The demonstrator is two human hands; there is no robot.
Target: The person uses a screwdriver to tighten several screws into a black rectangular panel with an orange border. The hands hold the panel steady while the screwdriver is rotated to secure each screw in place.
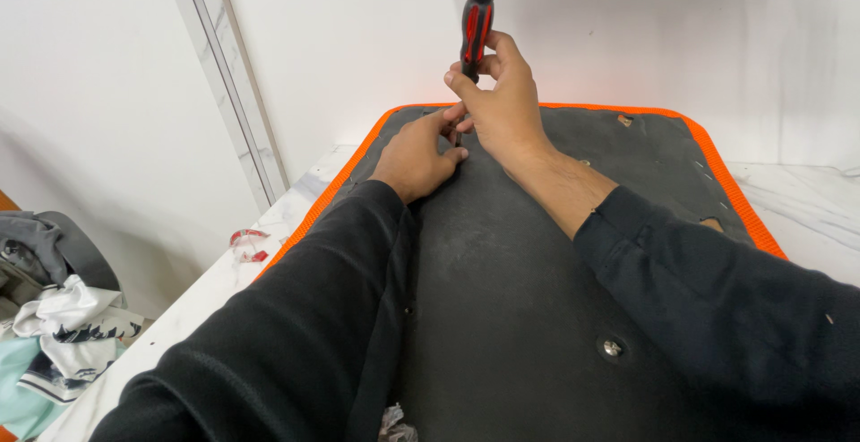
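A black panel with an orange fabric edge [502, 254] lies on a white marble table [806, 200]. My right hand [502, 102] is closed around a black-and-red screwdriver [477, 17], held upright with its tip down near the panel's far left part. My left hand [414, 157] rests flat on the panel beside the tip, its fingers touching the spot where the tip meets the panel. The tip itself is hidden behind my fingers. A metal screw head [613, 348] sits in the panel near my right sleeve.
White walls rise behind the table, with a pale vertical trim strip [228, 75] at the left. Small red-and-white scraps [246, 243] lie on the table's left edge. Crumpled clothes [54, 334] are piled low at the left. The panel's orange edge [730, 196] has small holes nearby.
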